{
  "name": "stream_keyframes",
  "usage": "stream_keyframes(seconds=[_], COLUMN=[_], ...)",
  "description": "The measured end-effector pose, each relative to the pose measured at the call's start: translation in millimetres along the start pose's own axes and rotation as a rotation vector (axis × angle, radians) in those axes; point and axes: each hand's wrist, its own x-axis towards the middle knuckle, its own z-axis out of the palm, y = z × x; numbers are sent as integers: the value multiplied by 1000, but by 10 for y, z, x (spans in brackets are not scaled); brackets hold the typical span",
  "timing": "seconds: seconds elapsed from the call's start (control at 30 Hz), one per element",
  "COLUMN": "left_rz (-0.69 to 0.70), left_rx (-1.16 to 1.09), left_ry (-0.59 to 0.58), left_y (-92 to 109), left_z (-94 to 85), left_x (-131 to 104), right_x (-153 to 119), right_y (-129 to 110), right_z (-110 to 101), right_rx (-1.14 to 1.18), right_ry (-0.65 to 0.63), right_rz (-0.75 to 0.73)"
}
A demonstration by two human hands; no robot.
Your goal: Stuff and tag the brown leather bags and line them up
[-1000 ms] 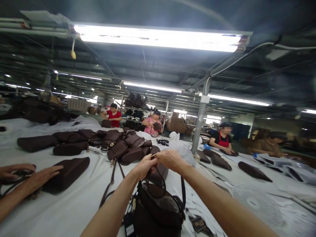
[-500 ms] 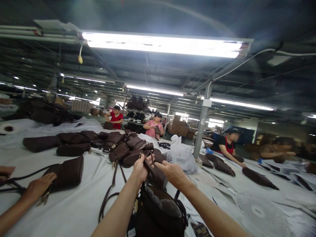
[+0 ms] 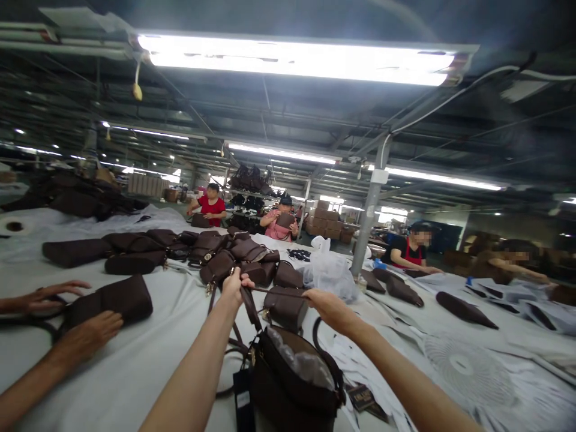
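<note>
The tabletop (image 3: 148,354) is covered by a white cloth. A cluster of brown bags (image 3: 216,255) is heaped near its middle, with flatter brown pieces (image 3: 74,252) laid out to the left. A single brown pouch (image 3: 112,300) is set nearer the left edge. An open bag (image 3: 292,384) is stood at the near edge, a pouch (image 3: 285,307) just beyond it. A clear plastic sack (image 3: 328,273) and dark flat pieces (image 3: 465,309) are spread to the right, and a tape roll (image 3: 13,227) is seen far left.

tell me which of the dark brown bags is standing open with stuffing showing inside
The dark brown leather bag nearest the camera, below the person's hands: its top gapes over crumpled stuffing. The other brown bags lie shut on the table.
</note>
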Motion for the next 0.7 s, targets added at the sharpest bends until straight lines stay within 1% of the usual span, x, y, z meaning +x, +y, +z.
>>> stream_keyframes(seconds=[0.07,0.1,0.17,0.23,0.3,0.37,0.43,0.53,0.6,0.7], left_rz=[22,39,63,66,48,23,24,85,105,64], left_rx=[95,151,256,366,475,569,707,908,952,999], left_ry=[32,38,5,-84,-193,-284,-382,-519,-558,-593], left_y=[142,169,131,7,-147,-276,-353,-372,-337,-261], left_z=[-73,-78,-16,119,272,391,454,471,465,467], left_x=[32,30,-8,-85,-185,-286,-366,-431,-449,-465], right_x=[-122,-159,-167,-94,31,162,263,328,323,282], right_y=[221,297,352,281,137,-13,-125,-202,-216,-226], right_z=[-89,-132,-205,-257,-286,-298,-296,-275,-262,-272], right_rx=[71,115,189,203,174,129,79,-2,-48,-102], right_ry=[45,68,92,82,81,99,114,102,90,97], right_rz=[-14,-28,-75,-134,-173,-177,-153,-109,-83,-34])
